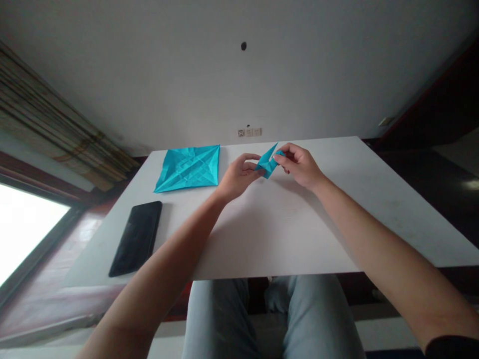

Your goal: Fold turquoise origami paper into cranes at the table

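A small folded piece of turquoise paper (pixel 267 163) is held up over the white table, with one long point sticking up and to the right. My left hand (pixel 242 174) pinches its lower left side between thumb and fingers. On its right, my right hand (pixel 297 162) grips a shorter flap between thumb and index finger. The fingers cover parts of the folds. To the left of my left hand lies a creased sheet of turquoise paper (pixel 190 168), spread on the table.
A black phone-like slab (pixel 136 238) lies on the left of the white table (pixel 292 239), close to my left forearm. Behind the far edge stands a wall with sockets (pixel 249 132). A curtain (pixel 56 114) hangs at the left, and my knees are under the near edge.
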`<state>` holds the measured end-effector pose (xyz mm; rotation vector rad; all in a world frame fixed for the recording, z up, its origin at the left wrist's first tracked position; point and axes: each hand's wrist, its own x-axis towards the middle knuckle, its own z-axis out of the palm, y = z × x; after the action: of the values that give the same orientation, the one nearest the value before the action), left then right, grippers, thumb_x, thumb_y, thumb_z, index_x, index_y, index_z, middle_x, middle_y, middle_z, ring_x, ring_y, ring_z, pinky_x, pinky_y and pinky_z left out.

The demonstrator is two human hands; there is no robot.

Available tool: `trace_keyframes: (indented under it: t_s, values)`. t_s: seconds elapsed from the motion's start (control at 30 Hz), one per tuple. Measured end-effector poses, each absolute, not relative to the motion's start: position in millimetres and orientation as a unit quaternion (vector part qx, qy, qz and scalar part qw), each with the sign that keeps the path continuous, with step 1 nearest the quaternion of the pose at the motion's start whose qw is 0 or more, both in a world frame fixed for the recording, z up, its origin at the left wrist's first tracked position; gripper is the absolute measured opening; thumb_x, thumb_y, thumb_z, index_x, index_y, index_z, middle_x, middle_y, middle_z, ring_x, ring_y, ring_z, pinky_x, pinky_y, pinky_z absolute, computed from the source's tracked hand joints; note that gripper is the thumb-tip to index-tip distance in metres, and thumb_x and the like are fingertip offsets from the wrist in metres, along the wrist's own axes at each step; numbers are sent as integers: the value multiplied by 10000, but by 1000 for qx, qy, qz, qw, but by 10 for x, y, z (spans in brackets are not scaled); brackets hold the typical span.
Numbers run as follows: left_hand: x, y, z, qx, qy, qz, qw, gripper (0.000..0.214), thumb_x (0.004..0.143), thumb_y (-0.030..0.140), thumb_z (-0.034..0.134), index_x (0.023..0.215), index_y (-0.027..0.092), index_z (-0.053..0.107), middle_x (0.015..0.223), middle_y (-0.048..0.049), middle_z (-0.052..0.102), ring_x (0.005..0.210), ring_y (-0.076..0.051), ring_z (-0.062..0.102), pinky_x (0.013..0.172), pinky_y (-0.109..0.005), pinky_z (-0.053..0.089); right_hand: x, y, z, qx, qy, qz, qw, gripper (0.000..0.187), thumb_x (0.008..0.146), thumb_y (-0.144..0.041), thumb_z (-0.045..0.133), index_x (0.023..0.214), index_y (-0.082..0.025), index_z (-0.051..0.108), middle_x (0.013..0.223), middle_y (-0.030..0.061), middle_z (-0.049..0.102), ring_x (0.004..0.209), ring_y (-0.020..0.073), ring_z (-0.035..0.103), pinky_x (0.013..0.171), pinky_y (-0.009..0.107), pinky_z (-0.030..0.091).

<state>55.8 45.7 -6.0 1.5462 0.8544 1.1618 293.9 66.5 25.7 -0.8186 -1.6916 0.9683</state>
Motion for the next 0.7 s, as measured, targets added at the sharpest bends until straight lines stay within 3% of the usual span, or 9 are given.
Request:
trace_keyframes:
  t_s: [0.17,0.3,0.5,0.7]
  values:
    - [500,419,-110,708,458,421,336,602,877,107,786,1433,208,578,1233,-114,875,971,-205,845,899,-352,623,3125,818,197,-421,-712,254,501,367,907,-593,893,932,-254,754,823,-3,698,681,163,517,674,354,447]
    - [459,372,-66,763,494,354,219,599,917,132,757,1476,221,562,1221,-100,874,1007,-240,849,902,-379,627,3305,967,137,-485,-695,159,507,204,890,-418,869,905,-246,761,927,33,751,715,182,562,769,395,519]
    - [461,344,-9,769,510,335,191,543,983,248,778,1481,222,562,1208,-108,881,1022,-271,850,923,-406,621,3459,1013,135,-513,-687,154,491,186,923,-435,855,966,-267,788,958,49,782,802,220,615,827,405,544]
    - [472,352,16,767,517,332,188,543,988,263,778,1485,221,566,1209,-105,883,1006,-263,847,902,-393,625,3511,973,210,-520,-701,145,466,115,911,-355,840,965,-262,799,930,39,787,753,207,585,790,395,519]
